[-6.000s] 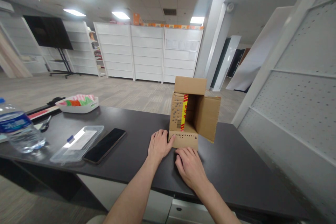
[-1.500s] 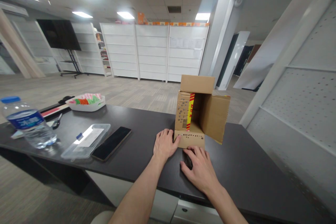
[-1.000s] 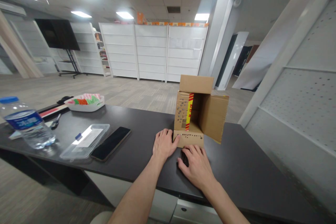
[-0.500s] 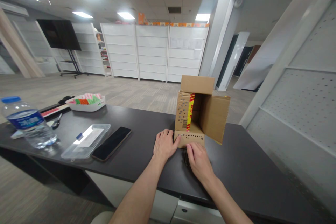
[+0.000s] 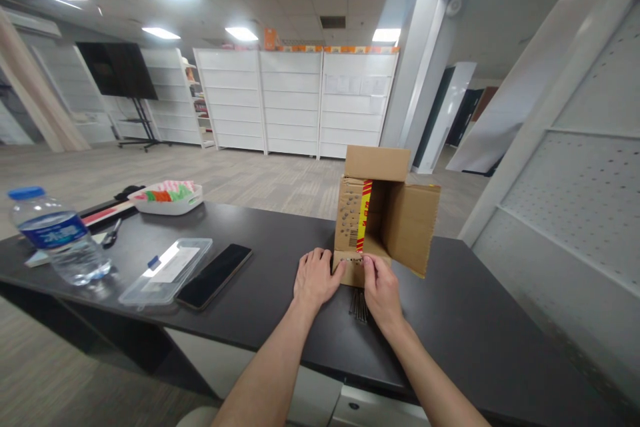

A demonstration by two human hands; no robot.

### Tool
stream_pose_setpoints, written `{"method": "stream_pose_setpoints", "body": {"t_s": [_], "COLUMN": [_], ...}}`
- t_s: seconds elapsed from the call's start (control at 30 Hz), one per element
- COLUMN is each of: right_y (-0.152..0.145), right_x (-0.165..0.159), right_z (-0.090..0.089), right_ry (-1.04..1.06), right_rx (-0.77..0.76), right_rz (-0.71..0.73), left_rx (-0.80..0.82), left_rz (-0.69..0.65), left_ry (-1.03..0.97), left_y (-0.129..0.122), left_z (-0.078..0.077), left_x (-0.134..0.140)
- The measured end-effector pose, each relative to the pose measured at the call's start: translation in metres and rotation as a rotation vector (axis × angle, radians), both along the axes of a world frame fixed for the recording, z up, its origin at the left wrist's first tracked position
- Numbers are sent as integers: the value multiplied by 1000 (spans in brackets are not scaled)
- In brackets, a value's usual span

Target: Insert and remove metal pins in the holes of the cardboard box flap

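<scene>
A brown cardboard box (image 5: 349, 213) stands on the dark table with its open side facing me. Its lower flap (image 5: 353, 273) hangs at the front with a row of small dark holes or dots. My left hand (image 5: 315, 277) is at that flap's left edge, thumb on its face and fingers beside it. My right hand (image 5: 383, 283) pinches at the flap's upper part; what sits between thumb and forefinger is too small to make out. Below, a bunch of thin dark nails or screws (image 5: 359, 305) lies on the table. Yellow-red tape and grey round dots mark the box's left panel.
Left on the table (image 5: 280, 240) are a black phone (image 5: 215, 277), a clear plastic case (image 5: 167, 270), a water bottle (image 5: 57, 237) and a white basket (image 5: 173, 205) with colourful packets. A perforated white panel (image 5: 590, 173) rises at the right.
My right hand has risen from below the flap to its upper part, leaving the bunch of nails or screws in plainer sight. My left hand stays at the flap.
</scene>
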State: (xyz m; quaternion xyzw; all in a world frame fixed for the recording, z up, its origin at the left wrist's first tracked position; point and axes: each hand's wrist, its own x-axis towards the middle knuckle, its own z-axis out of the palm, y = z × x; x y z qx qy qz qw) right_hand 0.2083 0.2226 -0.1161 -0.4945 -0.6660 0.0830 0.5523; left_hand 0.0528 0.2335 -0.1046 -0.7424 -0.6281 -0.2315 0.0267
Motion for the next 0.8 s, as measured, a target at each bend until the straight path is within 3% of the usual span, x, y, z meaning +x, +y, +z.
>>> {"method": "stream_pose_setpoints", "body": {"t_s": [0.8], "right_y": [3], "right_x": [-2], "right_z": [-5], "right_ry": [-207], "right_rx": [75], "right_rz": [-19], "left_rx": [27], "left_rz": [-7], "left_ry": [10], "left_y": [2], "left_z": [-4], "left_x": [0]}}
